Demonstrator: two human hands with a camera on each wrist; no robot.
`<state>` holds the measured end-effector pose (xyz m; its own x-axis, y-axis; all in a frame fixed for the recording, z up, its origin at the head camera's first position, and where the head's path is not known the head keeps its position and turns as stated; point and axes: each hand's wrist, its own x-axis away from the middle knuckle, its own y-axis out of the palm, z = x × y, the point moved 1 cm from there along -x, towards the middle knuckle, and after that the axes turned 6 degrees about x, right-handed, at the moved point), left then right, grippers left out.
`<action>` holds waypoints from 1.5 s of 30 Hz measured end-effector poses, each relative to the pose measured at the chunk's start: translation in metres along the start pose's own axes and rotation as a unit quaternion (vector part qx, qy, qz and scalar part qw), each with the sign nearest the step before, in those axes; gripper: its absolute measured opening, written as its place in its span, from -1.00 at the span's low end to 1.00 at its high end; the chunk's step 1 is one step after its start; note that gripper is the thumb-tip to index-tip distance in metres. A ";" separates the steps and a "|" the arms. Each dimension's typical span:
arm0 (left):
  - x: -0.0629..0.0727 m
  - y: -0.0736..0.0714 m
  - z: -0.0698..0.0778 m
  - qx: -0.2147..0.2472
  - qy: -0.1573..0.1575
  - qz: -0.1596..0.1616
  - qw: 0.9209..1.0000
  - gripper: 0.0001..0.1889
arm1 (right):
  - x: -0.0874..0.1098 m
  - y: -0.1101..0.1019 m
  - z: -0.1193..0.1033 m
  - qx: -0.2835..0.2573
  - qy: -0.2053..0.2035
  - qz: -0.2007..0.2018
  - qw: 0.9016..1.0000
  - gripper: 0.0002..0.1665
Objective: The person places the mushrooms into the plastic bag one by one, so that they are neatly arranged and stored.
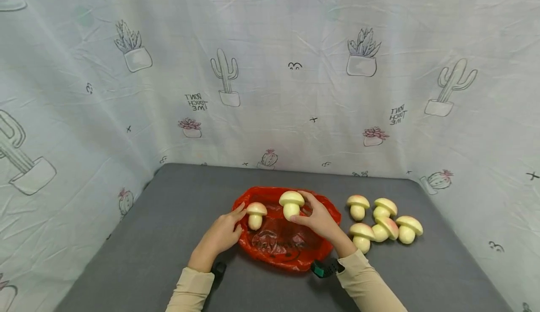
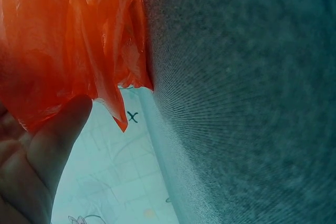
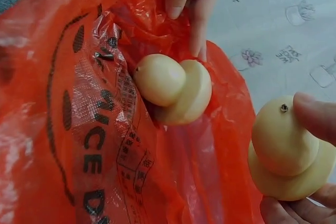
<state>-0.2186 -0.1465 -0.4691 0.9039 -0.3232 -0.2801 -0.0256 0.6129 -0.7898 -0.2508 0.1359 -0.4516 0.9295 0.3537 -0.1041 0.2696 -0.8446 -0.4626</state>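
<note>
Against patterned cloth (image 1: 261, 35), left hand (image 1: 222, 234) pinches red bag (image 1: 278, 263), apparently holding it open; right hand (image 1: 319, 218), lower centre, grips mushroom (image 1: 291, 200).

In the left wrist view, the red plastic bag (image 2: 52, 35) hides fingertips of the left hand (image 2: 37, 166). In the right wrist view, the right edge cuts the right hand (image 1: 317, 217); the bag's small print is illegible. The head view's bottom edge crops both beige sleeves (image 1: 191, 287).
</note>
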 end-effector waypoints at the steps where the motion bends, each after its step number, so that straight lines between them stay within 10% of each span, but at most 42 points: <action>1: 0.000 0.001 0.000 -0.001 0.001 -0.001 1.000 -0.46 | -0.002 0.001 0.000 0.000 0.002 0.001 1.000 -0.04; 45: 0.001 0.000 0.004 -0.013 0.002 0.001 1.000 -0.46 | -0.041 0.046 0.021 0.149 -0.017 -0.016 0.988 -0.12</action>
<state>-0.2161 -0.1434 -0.4669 0.9019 -0.3258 -0.2836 -0.0380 0.5942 -0.8034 -0.2818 0.0909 -0.4869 0.9110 0.3967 -0.1125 0.2081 -0.6778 -0.7052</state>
